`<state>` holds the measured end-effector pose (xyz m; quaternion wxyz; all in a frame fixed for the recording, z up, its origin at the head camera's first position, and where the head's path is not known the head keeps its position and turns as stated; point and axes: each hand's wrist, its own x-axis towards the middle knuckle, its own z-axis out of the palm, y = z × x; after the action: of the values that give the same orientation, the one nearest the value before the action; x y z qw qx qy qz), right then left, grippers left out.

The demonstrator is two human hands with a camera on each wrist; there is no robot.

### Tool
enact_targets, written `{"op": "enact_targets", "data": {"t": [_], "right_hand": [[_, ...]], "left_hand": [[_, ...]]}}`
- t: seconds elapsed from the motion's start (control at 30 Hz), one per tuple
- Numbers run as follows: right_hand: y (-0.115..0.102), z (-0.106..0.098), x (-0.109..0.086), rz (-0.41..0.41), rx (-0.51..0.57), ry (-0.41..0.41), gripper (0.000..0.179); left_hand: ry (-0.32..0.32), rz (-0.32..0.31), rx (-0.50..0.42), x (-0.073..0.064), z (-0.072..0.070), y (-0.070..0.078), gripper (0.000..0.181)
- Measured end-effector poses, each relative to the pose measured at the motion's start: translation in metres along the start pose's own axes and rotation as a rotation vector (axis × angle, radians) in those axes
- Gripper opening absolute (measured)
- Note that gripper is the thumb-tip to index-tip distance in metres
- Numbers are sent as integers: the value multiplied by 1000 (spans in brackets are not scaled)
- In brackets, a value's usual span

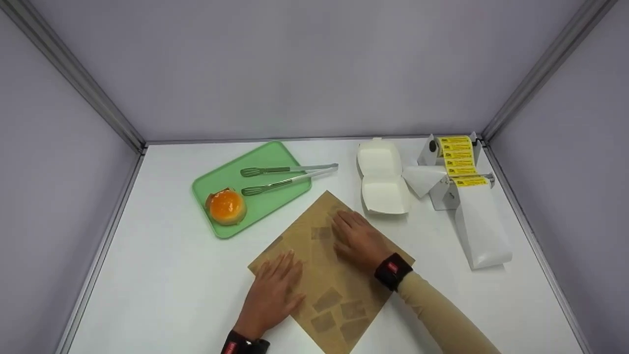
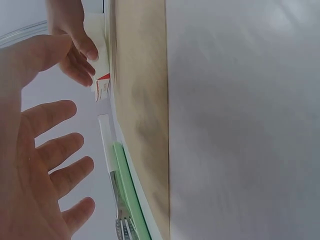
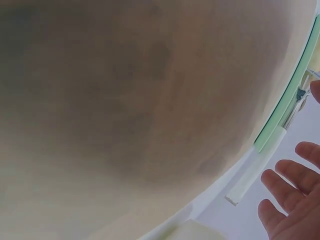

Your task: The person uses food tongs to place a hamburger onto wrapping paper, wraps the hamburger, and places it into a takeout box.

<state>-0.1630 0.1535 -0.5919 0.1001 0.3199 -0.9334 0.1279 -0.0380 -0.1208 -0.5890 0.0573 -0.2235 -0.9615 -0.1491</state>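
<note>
A square sheet of brown paper (image 1: 327, 275) with darker patches lies cornerwise on the white table. On its left part rests my left hand (image 1: 272, 295), fingers straight and slightly spread. My right hand (image 1: 361, 241) lies on the upper right part of the sheet, its fingers extended. Neither hand grips anything. In the left wrist view the left hand (image 2: 50, 145) has its fingers spread beside the paper (image 2: 142, 100). The right wrist view shows the right hand (image 3: 297, 187) at the lower right, with the blurred paper (image 3: 150, 100) filling most of the picture.
Behind the sheet, a green tray (image 1: 260, 157) holds a glossy burger (image 1: 227, 207) and metal tongs (image 1: 295, 180) with slotted heads, their handle end overhanging its right side. An opened white clamshell box (image 1: 385, 196) stands right of it. Farther right is a label dispenser (image 1: 444, 196) with yellow labels (image 1: 457, 152).
</note>
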Motion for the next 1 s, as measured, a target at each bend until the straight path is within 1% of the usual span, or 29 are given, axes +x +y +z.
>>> {"op": "enact_targets", "data": {"t": [0.07,0.2,0.33,0.43,0.63,0.73,0.87,1.0], "right_hand": [[0,1,4,-5,4,4,64],[-1,3,12,-4,20,-2,62],[-2,4,19,3,23,-23,60],[-1,4,24,18,17,-55,57],[2,3,39,41,47,-93,54],[4,3,46,18,30,-85,54],[6,7,56,-17,-33,-38,53],[9,10,65,-8,-61,-12,54]], "left_hand": [[10,1,4,-1,2,0,72],[10,0,3,-2,4,1,72],[1,-2,-5,-3,4,1,72],[-4,-1,-9,-3,3,1,72],[-12,1,-12,0,1,-1,72],[-7,-1,-19,0,0,-2,72],[7,0,-11,0,-1,-2,72],[2,0,-4,0,-1,-1,72]]}}
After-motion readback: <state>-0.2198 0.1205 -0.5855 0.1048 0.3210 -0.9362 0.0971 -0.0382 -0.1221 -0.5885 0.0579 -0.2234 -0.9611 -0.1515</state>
